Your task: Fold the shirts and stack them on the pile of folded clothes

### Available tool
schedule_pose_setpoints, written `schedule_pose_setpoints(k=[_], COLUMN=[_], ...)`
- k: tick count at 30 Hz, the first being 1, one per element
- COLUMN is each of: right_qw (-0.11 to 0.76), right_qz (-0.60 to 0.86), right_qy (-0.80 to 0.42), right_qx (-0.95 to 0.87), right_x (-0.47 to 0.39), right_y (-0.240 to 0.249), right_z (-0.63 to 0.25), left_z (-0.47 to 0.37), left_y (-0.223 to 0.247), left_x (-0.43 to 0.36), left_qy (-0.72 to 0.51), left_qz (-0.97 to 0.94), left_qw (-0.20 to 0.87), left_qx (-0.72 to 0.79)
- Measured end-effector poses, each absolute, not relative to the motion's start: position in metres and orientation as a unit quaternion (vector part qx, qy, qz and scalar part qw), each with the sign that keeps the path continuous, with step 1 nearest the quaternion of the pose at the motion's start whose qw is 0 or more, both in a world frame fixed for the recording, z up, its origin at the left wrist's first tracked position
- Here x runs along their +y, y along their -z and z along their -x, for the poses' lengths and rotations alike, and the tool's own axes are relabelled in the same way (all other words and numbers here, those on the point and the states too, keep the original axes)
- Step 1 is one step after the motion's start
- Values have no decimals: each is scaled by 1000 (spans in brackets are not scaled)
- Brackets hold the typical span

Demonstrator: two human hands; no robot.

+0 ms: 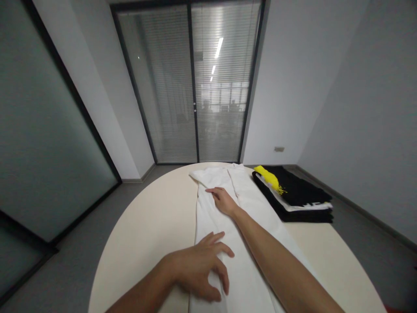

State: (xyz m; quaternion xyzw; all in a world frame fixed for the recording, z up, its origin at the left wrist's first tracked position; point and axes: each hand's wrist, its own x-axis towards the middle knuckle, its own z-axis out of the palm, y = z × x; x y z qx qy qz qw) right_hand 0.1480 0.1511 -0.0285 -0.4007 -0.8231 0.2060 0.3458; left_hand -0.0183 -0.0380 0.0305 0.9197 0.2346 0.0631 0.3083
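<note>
A long white garment lies lengthwise over the round table, its far end bunched near the back edge and a fold running along it. My left hand is over its near left part, fingers spread and curved, holding nothing. Farther up, my right hand rests on the cloth with its fingers extended toward the left edge. The near end of the garment runs out of the bottom of the view.
Folded black and white clothes are stacked at the table's right, with a yellow fringed item on top. The pale table has a curved edge. Behind stands a glass door with blinds.
</note>
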Motion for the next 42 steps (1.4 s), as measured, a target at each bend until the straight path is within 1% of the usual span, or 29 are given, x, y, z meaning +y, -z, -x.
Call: schedule_pose_setpoints(k=[4,6,9,12,16,19,24,29,33,35,39,42], right_qw=[339,343,368,377,335,316,323,341,327,315,312,310], right_qz=[397,402,398,406,440,453,435,465,541,553,542,534], right_qy=[-207,-213,-240,-267,-284,-309,-327,-280,-200,-182,-159,-108], right_qx=[-828,-822,-806,-789,-784,-775,-774,-767,-749,-749,-763,-779], right_x=[153,154,154,154,157,159,157,159,160,159,154,151], right_y=[30,30,23,13,10,17,25,19,13,11,4,-4], right_z=[-148,-147,-149,-154,-161,-163,-163,-164,-169,-170,-171,-171], left_z=[17,13,2,-10,-23,-29,-35,-48,-59,-62,-64,-66], left_y=[-38,-41,-43,-38,-26,-21,-13,-1,9,13,16,11], left_x=[-45,-46,-47,-51,-59,-60,-60,-64,-64,-63,-61,-61], left_qy=[-53,-80,-153,-176,-138,-128,-110,-143,-165,-161,-167,-157], left_qz=[-918,-912,-898,-910,-942,-954,-968,-970,-977,-981,-980,-978], left_qw=[325,345,360,312,241,225,204,190,121,99,106,131], left_qx=[222,209,202,210,188,153,97,56,53,40,30,41])
